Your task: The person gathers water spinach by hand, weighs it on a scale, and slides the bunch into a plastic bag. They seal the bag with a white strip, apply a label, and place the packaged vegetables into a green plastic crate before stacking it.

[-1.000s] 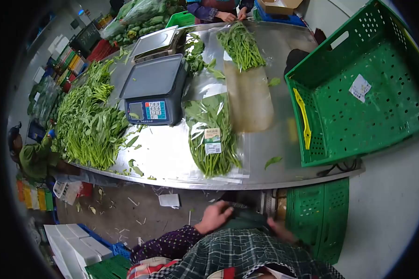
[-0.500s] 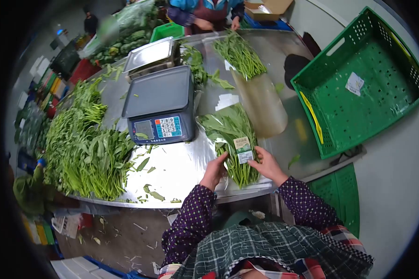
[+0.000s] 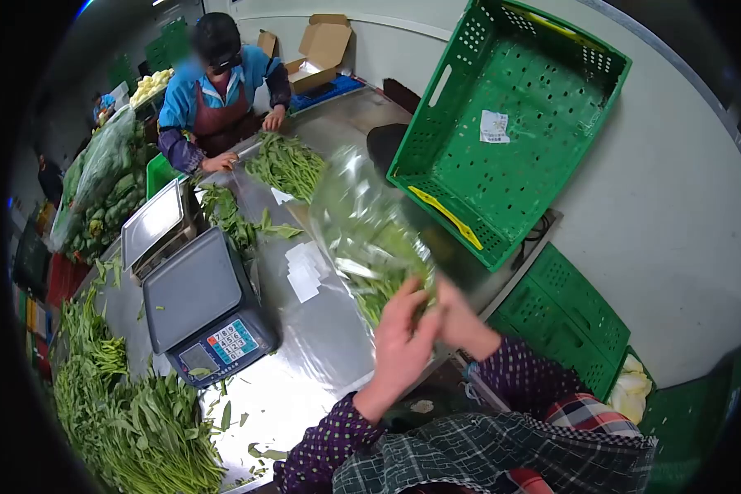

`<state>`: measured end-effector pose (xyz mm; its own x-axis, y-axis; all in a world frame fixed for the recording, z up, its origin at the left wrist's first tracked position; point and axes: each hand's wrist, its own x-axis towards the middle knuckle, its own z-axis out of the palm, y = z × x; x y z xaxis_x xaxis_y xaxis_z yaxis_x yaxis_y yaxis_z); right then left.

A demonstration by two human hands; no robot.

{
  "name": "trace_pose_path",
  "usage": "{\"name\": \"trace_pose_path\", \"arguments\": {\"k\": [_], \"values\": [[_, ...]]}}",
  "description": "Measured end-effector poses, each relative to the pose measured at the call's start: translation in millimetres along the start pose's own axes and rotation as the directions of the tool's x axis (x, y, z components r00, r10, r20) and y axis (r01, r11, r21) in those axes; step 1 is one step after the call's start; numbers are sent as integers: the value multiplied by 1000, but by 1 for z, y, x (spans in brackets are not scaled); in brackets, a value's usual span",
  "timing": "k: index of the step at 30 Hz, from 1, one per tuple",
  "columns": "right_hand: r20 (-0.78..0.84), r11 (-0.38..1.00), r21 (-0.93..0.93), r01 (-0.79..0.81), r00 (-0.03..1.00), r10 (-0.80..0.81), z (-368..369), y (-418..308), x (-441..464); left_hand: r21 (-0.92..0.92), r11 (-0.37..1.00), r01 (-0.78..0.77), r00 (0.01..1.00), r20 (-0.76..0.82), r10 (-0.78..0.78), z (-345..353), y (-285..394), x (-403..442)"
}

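Observation:
A clear plastic bag of leafy greens (image 3: 370,239) is lifted at the table's front edge, its upper part blurred by motion. My left hand (image 3: 405,329) has its fingers wrapped round the stem end of the bag. Close beside it, my right hand (image 3: 461,317) also grips the lower end, its fingers partly smeared. Left of the bag, small white labels (image 3: 305,270) lie on the metal table (image 3: 305,329). A grey digital scale (image 3: 193,288) stands further left, with a second scale (image 3: 154,226) behind it.
Loose greens (image 3: 148,428) are heaped at the left. A person (image 3: 222,111) in blue stands across the table near a bunch of greens (image 3: 286,165). A large green crate (image 3: 535,123) sits at the right; stacked green crates (image 3: 564,309) are below. An open cardboard box (image 3: 321,53) lies behind.
Both hands first reached from the lap to the bag of greens lying on the table, then gripped and raised it. The view has turned to the right.

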<state>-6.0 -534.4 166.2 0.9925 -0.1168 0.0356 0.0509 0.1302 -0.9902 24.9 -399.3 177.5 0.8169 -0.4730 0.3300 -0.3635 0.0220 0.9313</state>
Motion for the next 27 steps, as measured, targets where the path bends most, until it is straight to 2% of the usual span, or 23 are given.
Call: {"name": "trace_pose_path", "arguments": {"k": [1, 2, 3, 4, 5, 6, 7, 8, 9, 10, 11, 13, 14, 16, 17, 19, 20, 21, 23, 24, 26, 27], "values": [[-62, 905, 425, -20, 997, 51, -22, 11, 11, 166, 967, -194, 974, 146, 170, 2, 15, 14], [-203, 960, 280, -4, 977, 64, -32, -4, 20, 172, 963, -206, 971, 159, 179, 5, 17, 16], [-337, 992, 122, -12, 940, 53, -43, -23, 30, 91, 987, -130, 986, 115, 119, 7, 17, 19], [-391, 998, -33, 52, 918, -60, -56, -36, 38, 4, 999, -51, 996, 71, 51, 9, 17, 22], [-424, 977, -188, 102, 889, -175, -71, -47, 45, 7, 998, -57, 996, 67, 56, 6, 8, 19], [-395, 860, -488, 149, 841, -370, -91, -53, 54, 65, 996, -55, 997, 49, 52, -3, -12, 8], [-308, 657, -735, 164, 783, -540, -110, -54, 62, 125, 991, -50, 998, 33, 46, -12, -31, -5], [-320, 523, -851, 37, 753, -574, -123, -56, 70, 228, 970, 85, 996, 22, -92, -20, -48, -18], [-320, 368, -925, -100, 728, -607, -135, -54, 75, 322, 921, 220, 973, -7, -230, -26, -61, -35], [-288, 245, -954, -172, 747, -599, -155, -35, 82, 313, 903, 295, 953, -24, -303, -31, -67, -50], [-278, 243, -957, -161, 752, -598, -174, -11, 92, 302, 880, 368, 927, -44, -373, -35, -72, -64], [-287, -115, -914, -390, 820, -495, -199, 47, 99, 348, 866, 360, 931, -75, -357, -41, -91, -93], [-278, -115, -919, -377, 826, -490, -208, 69, 95, 348, 862, 368, 928, -88, -361, -45, -98, -110], [-400, -130, -884, -450, 869, -291, -216, 96, 100, 351, 770, 533, 844, -159, -512, -53, -108, -133], [-465, -141, -856, -498, 859, -215, -197, 68, 100, 341, 762, 551, 834, -196, -516, -55, -110, -138], [-239, -29, -961, -275, 878, -414, -180, 49, 109, 324, 640, 697, 717, -303, -628, -59, -107, -155], [-198, 56, -980, -192, 889, -413, -164, 42, 118, 315, 626, 713, 701, -337, -629, -57, -105, -158], [-157, 57, -988, -146, 904, -397, -152, 48, 132, 291, 609, 738, 674, -377, -636, -53, -104, -158], [-82, 487, -873, 35, 972, -218, -123, 64, 160, 225, 683, 695, 715, -320, -621, -46, -104, -151], [-45, 432, -897, 89, 955, -292, -109, 77, 172, 248, 716, 653, 755, -285, -590, -41, -104, -148], [-49, 394, -918, 47, 972, -231, -116, 137, 209, 241, 774, 586, 806, -273, -525, -40, -99, -145], [13, 403, -911, 88, 983, -185, -113, 140, 215, 219, 806, 550, 828, -269, -492, -38, -96, -146]]}}
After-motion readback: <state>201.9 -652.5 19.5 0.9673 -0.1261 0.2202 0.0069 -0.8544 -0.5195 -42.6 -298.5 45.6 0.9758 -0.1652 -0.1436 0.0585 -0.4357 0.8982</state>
